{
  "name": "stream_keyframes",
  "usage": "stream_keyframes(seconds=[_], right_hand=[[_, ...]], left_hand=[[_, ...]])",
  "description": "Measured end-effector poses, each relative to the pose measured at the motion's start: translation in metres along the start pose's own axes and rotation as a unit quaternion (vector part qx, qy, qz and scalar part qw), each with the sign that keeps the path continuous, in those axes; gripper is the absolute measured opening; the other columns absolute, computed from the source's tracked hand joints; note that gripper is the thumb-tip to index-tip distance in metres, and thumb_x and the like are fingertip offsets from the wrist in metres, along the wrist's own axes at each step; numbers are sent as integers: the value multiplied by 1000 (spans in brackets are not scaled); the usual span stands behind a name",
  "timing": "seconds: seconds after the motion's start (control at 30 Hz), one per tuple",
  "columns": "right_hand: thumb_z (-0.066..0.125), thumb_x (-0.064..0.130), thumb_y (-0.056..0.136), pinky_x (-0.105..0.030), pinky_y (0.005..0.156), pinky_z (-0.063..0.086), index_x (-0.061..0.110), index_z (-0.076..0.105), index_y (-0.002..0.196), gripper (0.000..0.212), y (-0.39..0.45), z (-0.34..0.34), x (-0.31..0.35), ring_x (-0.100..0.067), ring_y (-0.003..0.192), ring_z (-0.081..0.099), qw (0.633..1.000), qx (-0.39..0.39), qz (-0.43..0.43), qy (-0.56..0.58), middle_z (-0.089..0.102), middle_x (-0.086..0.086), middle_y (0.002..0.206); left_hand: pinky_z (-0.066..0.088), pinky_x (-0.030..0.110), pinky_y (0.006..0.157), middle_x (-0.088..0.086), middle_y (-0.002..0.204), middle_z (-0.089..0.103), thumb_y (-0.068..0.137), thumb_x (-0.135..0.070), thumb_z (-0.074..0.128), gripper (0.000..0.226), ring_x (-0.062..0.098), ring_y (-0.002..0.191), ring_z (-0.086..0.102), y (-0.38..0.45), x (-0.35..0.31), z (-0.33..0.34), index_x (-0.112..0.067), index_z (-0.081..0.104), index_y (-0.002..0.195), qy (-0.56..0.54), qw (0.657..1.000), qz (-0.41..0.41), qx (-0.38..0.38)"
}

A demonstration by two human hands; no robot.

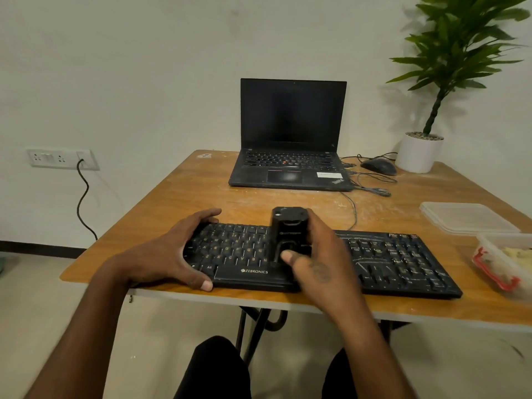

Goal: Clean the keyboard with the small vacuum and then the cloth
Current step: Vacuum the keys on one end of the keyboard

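Note:
A black keyboard (388, 260) lies along the front edge of the wooden table (201, 191). My left hand (172, 251) grips the keyboard's left end, fingers over the far edge and thumb on the front edge. My right hand (319, 254) holds a small black vacuum (289, 228) upright on the middle of the keyboard, thumb pressed on its front. No cloth is in view.
An open black laptop (290, 139) stands at the back of the table with a mouse (378, 166) and cables to its right. A potted plant (420, 151) sits at the back right. Clear plastic containers (466, 217) rest at the right edge.

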State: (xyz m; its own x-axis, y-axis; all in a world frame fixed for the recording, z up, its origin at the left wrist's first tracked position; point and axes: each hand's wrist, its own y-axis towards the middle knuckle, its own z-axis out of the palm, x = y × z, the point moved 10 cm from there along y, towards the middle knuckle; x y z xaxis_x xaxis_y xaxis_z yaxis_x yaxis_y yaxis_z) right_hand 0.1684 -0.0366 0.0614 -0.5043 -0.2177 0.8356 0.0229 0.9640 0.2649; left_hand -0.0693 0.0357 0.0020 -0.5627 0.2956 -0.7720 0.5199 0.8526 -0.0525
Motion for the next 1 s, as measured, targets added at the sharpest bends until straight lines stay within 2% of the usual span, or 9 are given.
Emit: stream_keyframes(seconds=[0.07,0.13,0.27,0.4,0.53,0.67,0.77,0.83,1.0], right_hand=[[67,0,85,-20,72,45,47,55,110,54,-2,-21,-12,11,93,59,999,-10,31,36,66,22,103],[67,0,85,-18,67,40,48,53,106,55,-5,-44,-20,16,85,57,998,-24,48,29,64,24,98],[69,4,85,-22,62,39,38,54,116,49,-3,-68,-26,0,88,59,993,-80,57,-63,64,20,98],[69,8,88,-10,53,33,33,51,127,50,6,-38,-14,2,80,52,990,-69,42,-114,62,16,108],[67,6,86,-12,55,39,31,51,123,47,14,3,2,2,83,59,996,-21,-5,-89,66,13,103],[68,4,85,-26,72,50,38,54,113,47,16,-10,-9,-1,95,62,999,-9,37,8,65,17,103],[66,-1,87,-18,63,41,43,50,106,51,8,-40,-24,12,79,57,995,-25,74,55,58,24,93],[67,1,87,-18,61,36,42,51,109,50,4,-57,-29,15,79,57,996,-57,71,21,57,27,90],[69,8,88,-19,57,35,36,52,122,47,7,-43,-20,-2,83,55,991,-80,54,-98,62,17,103]], left_hand=[[45,18,104,-28,153,33,51,-54,98,129,-10,133,43,0,1,0,-70,17,150,-1,1000,-1,-1],[45,19,105,-28,153,32,51,-53,98,129,-6,135,42,0,2,0,-70,16,150,-2,1000,-1,1],[46,17,102,-29,153,32,50,-54,98,131,-7,134,43,-1,0,0,-70,16,150,-3,1000,0,0],[46,20,106,-27,155,32,50,-55,99,131,-8,135,43,-2,-1,0,-70,16,151,0,1000,1,-2],[47,23,107,-25,156,32,49,-57,98,131,-2,137,43,-1,-2,0,-69,16,151,2,1000,-3,0],[46,23,107,-26,155,32,50,-57,99,131,-1,138,42,-1,-1,0,-69,16,151,4,1000,-3,1],[46,21,106,-27,154,31,50,-57,98,131,-2,137,42,-1,0,0,-70,15,151,5,1000,-4,1],[46,22,106,-27,154,31,50,-56,98,131,-2,137,42,-1,0,0,-70,15,150,4,1000,-5,1],[46,21,105,-27,155,31,49,-56,99,132,-5,136,42,0,0,0,-71,15,150,0,1000,-4,0]])
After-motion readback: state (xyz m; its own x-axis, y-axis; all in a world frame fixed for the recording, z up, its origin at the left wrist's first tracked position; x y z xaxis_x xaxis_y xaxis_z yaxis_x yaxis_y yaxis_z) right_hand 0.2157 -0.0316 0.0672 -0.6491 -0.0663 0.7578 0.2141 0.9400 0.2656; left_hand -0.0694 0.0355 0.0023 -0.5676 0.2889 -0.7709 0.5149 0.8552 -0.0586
